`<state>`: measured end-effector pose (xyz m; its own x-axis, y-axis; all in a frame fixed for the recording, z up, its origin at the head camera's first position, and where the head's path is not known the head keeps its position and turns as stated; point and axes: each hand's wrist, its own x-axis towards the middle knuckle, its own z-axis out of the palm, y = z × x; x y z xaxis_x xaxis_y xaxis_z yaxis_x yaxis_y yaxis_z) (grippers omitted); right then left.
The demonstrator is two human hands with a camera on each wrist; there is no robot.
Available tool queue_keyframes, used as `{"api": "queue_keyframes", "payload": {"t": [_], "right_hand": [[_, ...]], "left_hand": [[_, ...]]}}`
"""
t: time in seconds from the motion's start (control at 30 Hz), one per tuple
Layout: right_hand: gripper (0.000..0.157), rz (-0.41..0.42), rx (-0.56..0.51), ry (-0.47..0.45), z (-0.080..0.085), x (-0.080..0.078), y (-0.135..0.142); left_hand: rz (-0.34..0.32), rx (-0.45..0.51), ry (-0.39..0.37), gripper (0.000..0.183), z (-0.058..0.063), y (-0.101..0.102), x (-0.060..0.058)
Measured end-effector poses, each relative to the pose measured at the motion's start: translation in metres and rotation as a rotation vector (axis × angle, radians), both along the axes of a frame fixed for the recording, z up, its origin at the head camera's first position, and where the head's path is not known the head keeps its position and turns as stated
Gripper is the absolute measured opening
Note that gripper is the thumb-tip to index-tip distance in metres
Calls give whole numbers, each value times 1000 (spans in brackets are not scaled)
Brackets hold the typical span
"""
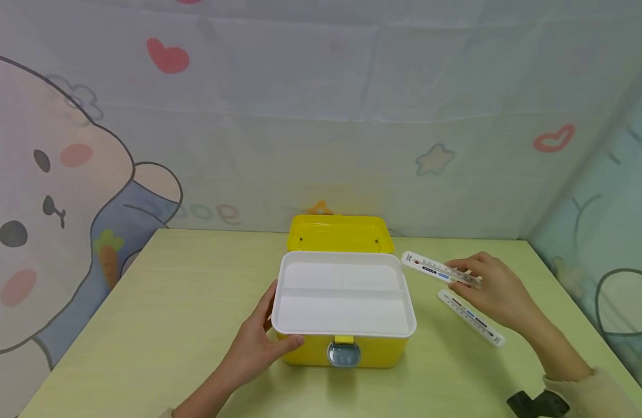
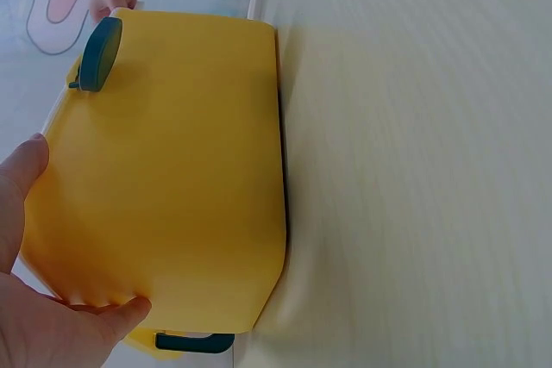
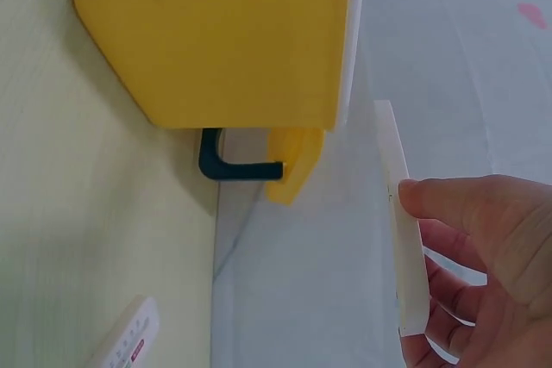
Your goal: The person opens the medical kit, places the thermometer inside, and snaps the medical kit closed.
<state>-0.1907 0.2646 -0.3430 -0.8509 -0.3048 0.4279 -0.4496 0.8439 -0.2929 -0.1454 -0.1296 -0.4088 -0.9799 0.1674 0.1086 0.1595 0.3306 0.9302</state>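
A yellow storage box (image 1: 373,353) stands on the table with its lid (image 1: 342,232) swung back and a white two-section tray (image 1: 344,313) at its top. My left hand (image 1: 253,351) grips the box's left side, thumb on the front near the rim, fingers round the side; the left wrist view shows the thumb and fingertips on the yellow wall. To the right of the box, my right hand (image 1: 496,290) pinches a white thermometer (image 1: 430,269) above the table, its far end near the tray's right rim. A second thermometer (image 1: 471,318) lies on the table below that hand.
A grey clasp (image 1: 344,353) sits on the box front, and a dark green handle (image 3: 246,170) shows behind the box. A printed cloth (image 1: 279,116) hangs along the table's back edge, another cloth (image 1: 608,232) at the right. Pale wood tabletop (image 1: 195,290) extends left of the box.
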Motion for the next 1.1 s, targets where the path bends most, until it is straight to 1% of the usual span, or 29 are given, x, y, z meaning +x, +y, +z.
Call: {"api": "queue_keyframes", "payload": {"t": [0.3, 0.5, 0.7, 1.1], "right_hand": [[32, 19, -17, -64, 6, -2, -13], [31, 34, -28, -72, 7, -4, -24], [31, 38, -35, -120, 10, -3, -33], [29, 71, -75, -143, 12, -3, -52]], "left_hand": [[-8, 14, -1, 100, 1, 0, 0], [-13, 19, 1, 99, 0, 0, -1], [-15, 21, 4, 100, 0, 0, -1], [-6, 16, 2, 101, 0, 0, -1]]}}
